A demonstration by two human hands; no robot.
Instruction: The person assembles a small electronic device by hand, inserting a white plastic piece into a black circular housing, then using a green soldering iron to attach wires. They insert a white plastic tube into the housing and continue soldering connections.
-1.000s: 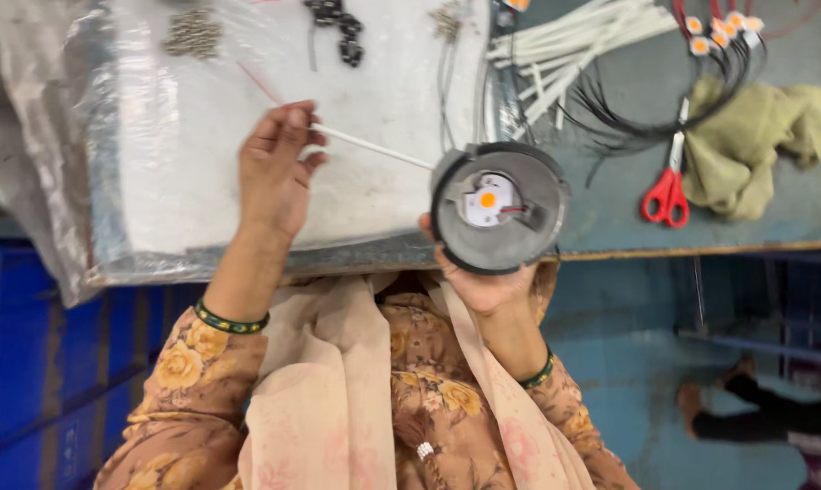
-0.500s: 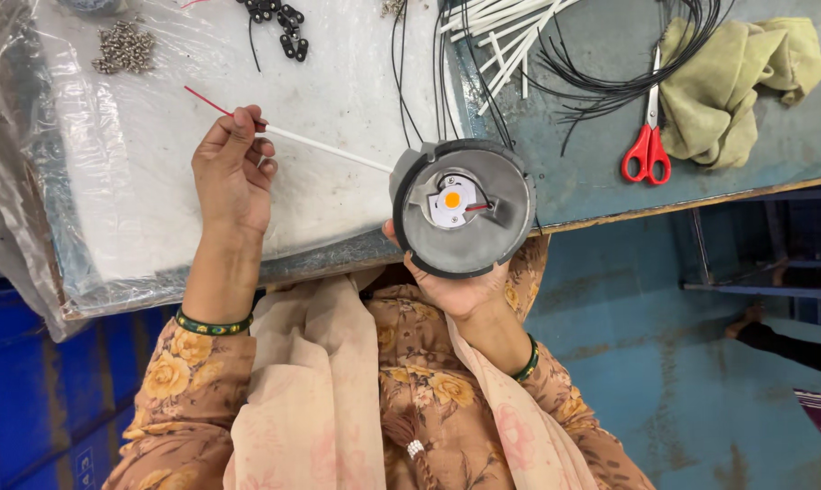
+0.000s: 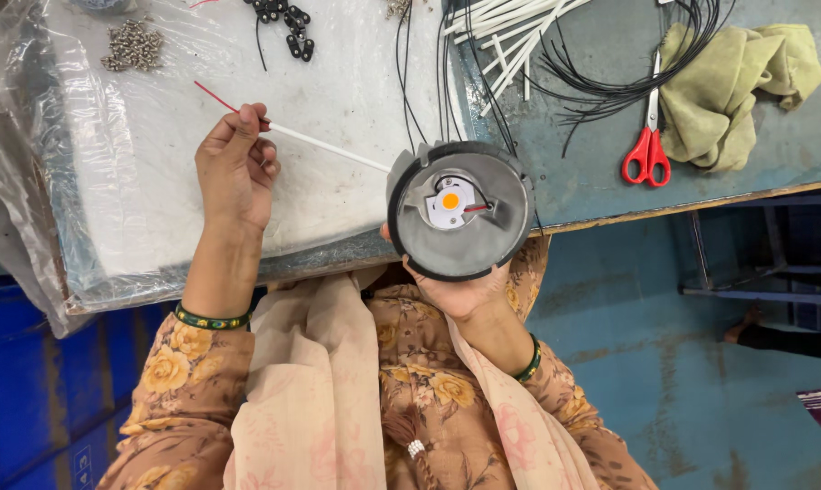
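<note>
since half a second ago the left hand has drawn a little farther from the round lamp housing, so more of the white sleeved wire shows between them. at far left a clear plastic sheet covers the table, with a small heap of metal screws near its top edge. the left hand's fingertips pinch the wire, whose red end sticks out past the thumb. black clips lie above. the right hand cups the grey housing from below at the table edge, fingers wrapped under it; an orange dot sits on its white centre plate. farther right lie white tubes, black wires, red scissors and a yellowish cloth.
</note>
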